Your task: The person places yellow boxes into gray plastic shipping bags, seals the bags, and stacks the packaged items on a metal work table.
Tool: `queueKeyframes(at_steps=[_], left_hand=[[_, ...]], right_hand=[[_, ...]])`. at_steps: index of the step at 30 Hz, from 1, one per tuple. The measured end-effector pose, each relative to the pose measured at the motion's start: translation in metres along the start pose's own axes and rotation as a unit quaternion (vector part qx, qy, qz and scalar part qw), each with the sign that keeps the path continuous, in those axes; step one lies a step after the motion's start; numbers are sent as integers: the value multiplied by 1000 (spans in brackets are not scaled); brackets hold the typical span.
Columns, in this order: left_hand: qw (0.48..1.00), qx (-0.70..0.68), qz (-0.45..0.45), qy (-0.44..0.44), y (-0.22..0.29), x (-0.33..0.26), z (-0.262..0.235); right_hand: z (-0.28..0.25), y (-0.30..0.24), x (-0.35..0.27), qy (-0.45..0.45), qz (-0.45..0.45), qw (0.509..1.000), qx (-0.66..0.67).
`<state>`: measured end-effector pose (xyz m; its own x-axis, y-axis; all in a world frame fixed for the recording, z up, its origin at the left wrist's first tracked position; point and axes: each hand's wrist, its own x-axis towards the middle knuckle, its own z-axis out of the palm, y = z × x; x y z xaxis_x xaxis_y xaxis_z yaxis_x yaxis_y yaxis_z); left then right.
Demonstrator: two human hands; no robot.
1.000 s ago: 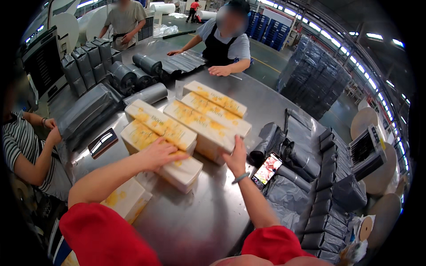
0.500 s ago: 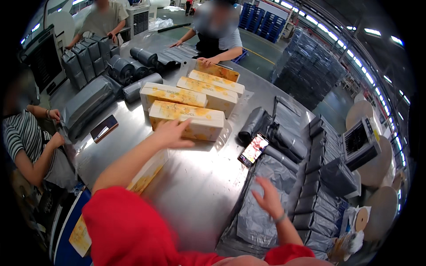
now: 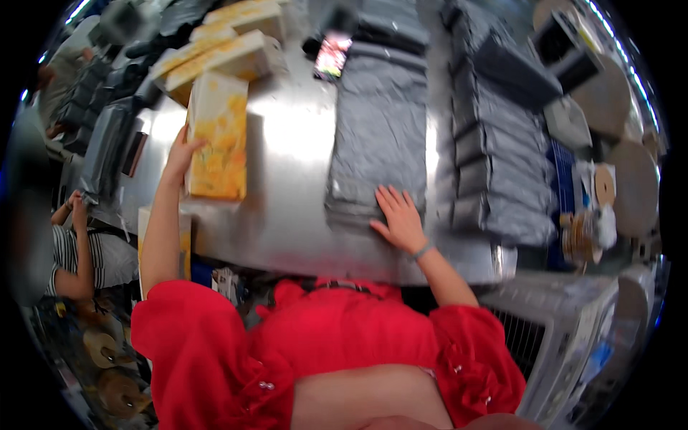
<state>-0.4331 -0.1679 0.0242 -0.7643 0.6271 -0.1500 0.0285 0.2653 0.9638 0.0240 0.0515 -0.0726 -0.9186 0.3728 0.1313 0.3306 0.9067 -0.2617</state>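
Observation:
My left hand (image 3: 182,155) grips the left edge of a white and yellow patterned cardboard box (image 3: 219,143), thumb on its top and the other fingers mostly hidden along its side. The box lies on the metal table, its long side running away from me. My right hand (image 3: 398,219) rests flat, fingers spread, on the near end of a flat stack of grey plastic bags (image 3: 380,129). At the stack's far left corner lies a phone (image 3: 332,56) with a lit screen.
More yellow-patterned boxes (image 3: 222,61) stand beyond the held one. A row of folded grey packs (image 3: 494,158) lines the right side of the metal table (image 3: 287,179). A person in a striped sleeve (image 3: 72,244) works at the left, near a dark phone (image 3: 135,154).
My left hand has taken hold of a box, now lying closer and turned lengthwise. My right hand has come down onto the grey bags. The view has tilted down toward me.

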Motion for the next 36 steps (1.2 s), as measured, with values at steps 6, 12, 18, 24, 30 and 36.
queueKeyframes(at_steps=[6,12,18,24,30,36], left_hand=[[952,-215,-39,-216,39,-104,197],[858,293,-69,-417,4,-139,244],[742,400,519,-140,-48,-57,299],[840,406,282,-224,-29,-14,313],[787,439,373,-220,-41,-57,298],[928,236,222,-184,-14,-20,314]], right_hand=[[-62,4,27,261,184,692,647],[-35,-10,-29,264,206,761,556],[-43,62,15,162,252,775,556],[-9,53,20,259,227,915,209],[-20,61,12,217,176,950,137],[-29,78,25,85,193,976,55]])
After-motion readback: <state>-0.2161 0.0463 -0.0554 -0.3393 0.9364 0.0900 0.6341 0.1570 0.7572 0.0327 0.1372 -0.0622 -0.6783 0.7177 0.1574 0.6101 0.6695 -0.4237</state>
